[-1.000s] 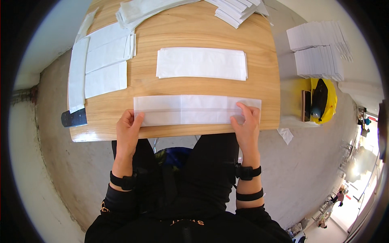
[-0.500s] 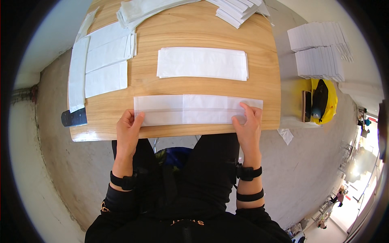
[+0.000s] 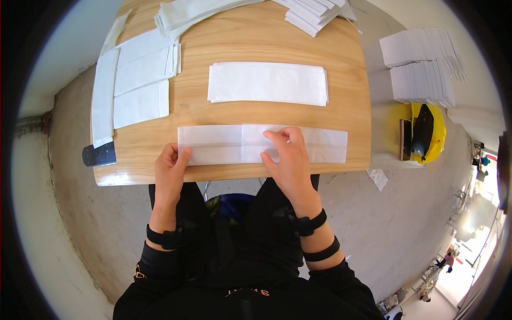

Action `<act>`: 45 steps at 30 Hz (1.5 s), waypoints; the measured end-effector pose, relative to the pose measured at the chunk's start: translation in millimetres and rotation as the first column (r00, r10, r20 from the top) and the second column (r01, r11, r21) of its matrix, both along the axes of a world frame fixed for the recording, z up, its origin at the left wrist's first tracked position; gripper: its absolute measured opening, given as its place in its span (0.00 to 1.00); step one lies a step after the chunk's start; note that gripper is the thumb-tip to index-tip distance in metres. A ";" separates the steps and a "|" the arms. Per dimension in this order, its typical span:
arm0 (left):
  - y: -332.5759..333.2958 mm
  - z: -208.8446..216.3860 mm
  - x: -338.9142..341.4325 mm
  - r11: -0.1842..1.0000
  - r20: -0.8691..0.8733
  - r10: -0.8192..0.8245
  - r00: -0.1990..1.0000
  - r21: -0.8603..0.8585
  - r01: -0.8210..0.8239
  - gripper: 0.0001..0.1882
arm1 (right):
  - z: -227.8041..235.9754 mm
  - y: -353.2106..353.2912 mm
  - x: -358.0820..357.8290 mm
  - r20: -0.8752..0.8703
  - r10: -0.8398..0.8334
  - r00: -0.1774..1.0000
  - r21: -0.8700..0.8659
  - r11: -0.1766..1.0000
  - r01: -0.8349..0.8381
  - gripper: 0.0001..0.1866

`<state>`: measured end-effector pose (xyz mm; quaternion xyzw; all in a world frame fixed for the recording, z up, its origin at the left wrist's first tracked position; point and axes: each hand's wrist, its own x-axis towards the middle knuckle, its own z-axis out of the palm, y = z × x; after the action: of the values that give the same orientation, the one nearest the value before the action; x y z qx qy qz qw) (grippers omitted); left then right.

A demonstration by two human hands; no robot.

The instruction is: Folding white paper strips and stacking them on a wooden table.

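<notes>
From my remote view, black bands (image 3: pixel 162 239) encircle both forearms nearest the camera. The left hand (image 3: pixel 169 173) sets its thumb on the left end of the strip (image 3: pixel 213 145), with its fingers curled at that edge; I cannot tell whether this grip pinches the paper. The right hand (image 3: pixel 290 169) is over the middle of the strip, just right of its crosswise seam, with thumb and forefinger parted: I read this grip as released.

I locate the strip flat along the near edge of the tabletop (image 3: pixel 344 85), long side toward the person. A black device (image 3: pixel 96 154) juts from the left edge. At right, off the tabletop, I note a yellow item (image 3: pixel 440 130). Beyond the strip, apart from it, lies a white stack (image 3: pixel 266 83). White sheets (image 3: pixel 140 105) cover the left side; paper packs (image 3: pixel 418 82) stand at right. Farthest, I register folded papers (image 3: pixel 314 13).
</notes>
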<state>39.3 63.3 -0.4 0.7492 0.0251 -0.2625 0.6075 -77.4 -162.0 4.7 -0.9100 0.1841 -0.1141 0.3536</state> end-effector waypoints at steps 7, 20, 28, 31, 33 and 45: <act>-2.3 1.6 -0.2 1.000 -0.020 0.008 1.000 -0.001 -0.008 0.09 | -1.0 -1.2 -3.4 0.025 -0.002 1.000 -0.010 1.000 0.003 0.21; -31.5 28.6 -15.6 0.989 0.065 -0.035 0.997 -0.141 0.044 0.06 | -1.8 6.5 2.4 0.005 0.027 1.000 0.025 0.999 -0.027 0.21; -84.1 26.0 -40.1 0.926 0.174 -0.369 0.913 0.153 0.345 0.08 | -0.4 -0.6 -5.6 0.016 -0.135 0.991 0.256 0.958 0.126 0.13; -101.5 31.8 -51.6 0.905 0.290 -0.407 0.866 0.257 0.340 0.08 | 7.0 -8.0 -13.9 -0.077 -0.357 0.931 0.611 0.721 0.327 0.11; -105.5 22.5 -56.7 0.898 0.284 -0.428 0.858 0.240 0.368 0.08 | 12.9 -11.6 -16.3 -0.103 -0.348 0.932 0.676 0.663 0.322 0.16; -100.0 21.5 -59.1 0.874 0.321 -0.474 0.820 0.060 0.481 0.09 | -3.4 -20.5 -23.7 -0.104 -0.261 0.960 0.314 0.907 0.281 0.23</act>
<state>-19.8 -36.8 21.1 0.7572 -0.2670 -0.2790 0.5267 -101.1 -182.4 1.3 -0.8077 0.3353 -0.1028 0.4739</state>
